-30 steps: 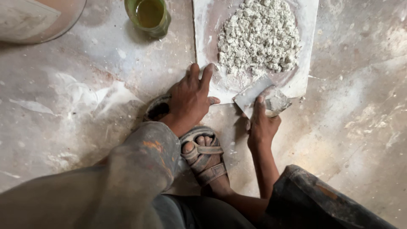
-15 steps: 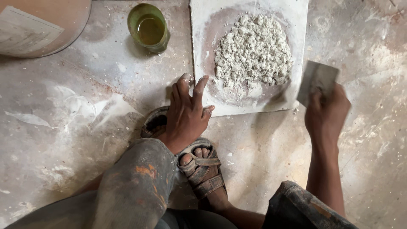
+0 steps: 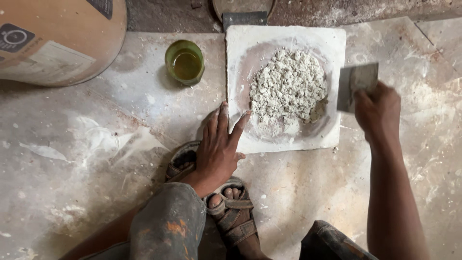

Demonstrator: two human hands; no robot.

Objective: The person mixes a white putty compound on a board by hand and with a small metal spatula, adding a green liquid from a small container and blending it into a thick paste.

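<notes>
A square white board (image 3: 332, 41) lies on the dusty floor with a heap of crumbly pale grey-green putty (image 3: 288, 89) in its middle. My left hand (image 3: 219, 147) rests flat on the floor, fingers spread, its fingertips touching the board's left edge. My right hand (image 3: 378, 108) grips a flat metal scraper (image 3: 356, 84) upright just past the board's right edge, clear of the putty.
A green cup (image 3: 185, 61) of yellowish liquid stands left of the board. A large tan drum (image 3: 57, 38) fills the top left corner. My sandalled feet (image 3: 231, 216) sit below the left hand. A dark tool (image 3: 244, 18) lies behind the board.
My right hand lifted the scraper from the board's lower right corner and swung it out to the right side. My left hand slid slightly down the board's edge.
</notes>
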